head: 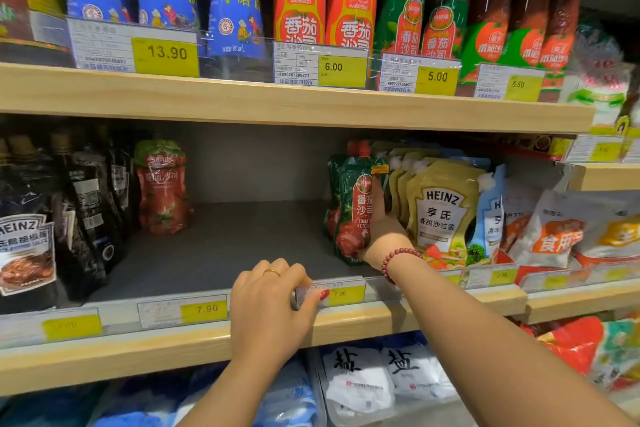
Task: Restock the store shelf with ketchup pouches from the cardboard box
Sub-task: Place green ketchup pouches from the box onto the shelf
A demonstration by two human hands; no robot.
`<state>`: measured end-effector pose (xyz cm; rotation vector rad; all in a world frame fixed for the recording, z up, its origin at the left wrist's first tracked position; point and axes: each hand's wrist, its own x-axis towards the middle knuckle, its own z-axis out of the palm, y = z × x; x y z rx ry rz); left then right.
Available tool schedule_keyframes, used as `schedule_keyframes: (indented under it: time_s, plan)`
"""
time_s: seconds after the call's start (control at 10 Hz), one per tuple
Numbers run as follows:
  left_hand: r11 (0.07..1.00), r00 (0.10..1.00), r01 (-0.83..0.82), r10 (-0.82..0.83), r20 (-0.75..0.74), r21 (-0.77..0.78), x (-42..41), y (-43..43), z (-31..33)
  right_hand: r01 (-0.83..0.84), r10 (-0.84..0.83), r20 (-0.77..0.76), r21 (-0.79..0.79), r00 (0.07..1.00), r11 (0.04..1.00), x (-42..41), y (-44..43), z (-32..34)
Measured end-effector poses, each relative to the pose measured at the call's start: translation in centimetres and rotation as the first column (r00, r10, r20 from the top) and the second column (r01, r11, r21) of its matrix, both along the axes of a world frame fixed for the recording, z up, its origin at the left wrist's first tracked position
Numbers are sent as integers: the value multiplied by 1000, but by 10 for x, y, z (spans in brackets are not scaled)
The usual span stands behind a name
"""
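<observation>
Ketchup pouch [349, 208] upright, long axis vertical, right of shelf [221, 246] gap; right grip [382, 229] holds its right edge, left grip [273, 295] pinches price tag [341, 293].

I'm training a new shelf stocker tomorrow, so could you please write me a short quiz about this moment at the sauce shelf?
1. True or false: the green ketchup pouch stands on the top shelf.
2. What does the left hand pinch? A: a bottle. B: a 7.90 price label. C: a salt bag.
3. Which hand grips the green ketchup pouch?
Key: 1 false, it stands on the middle shelf. 2 B. 3 the right hand.
</observation>
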<state>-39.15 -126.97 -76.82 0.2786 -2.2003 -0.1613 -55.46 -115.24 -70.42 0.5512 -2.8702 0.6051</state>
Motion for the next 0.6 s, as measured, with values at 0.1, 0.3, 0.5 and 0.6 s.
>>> schedule_keyframes:
  time_s: [0.1,0.3,0.5,0.6]
  plan:
    - [1000,999,25,-25,-29,-4,-1,-2,-3,-8,8,-14,-2,1000,1000,-8,-4,-1]
    - [1000,999,26,-26,-38,-4,-3,-3,-4,-33,33,-23,5,999,999,-13,-6,-4]
    - [999,999,48,-48,-15,9,-4,-2,-4,-59,60,-72,22,996,998,-12,-3,-4]
    - [999,999,32,-32,-5,2,-4,-6,-3,-49,49,-59,5,997,999,-9,0,3]
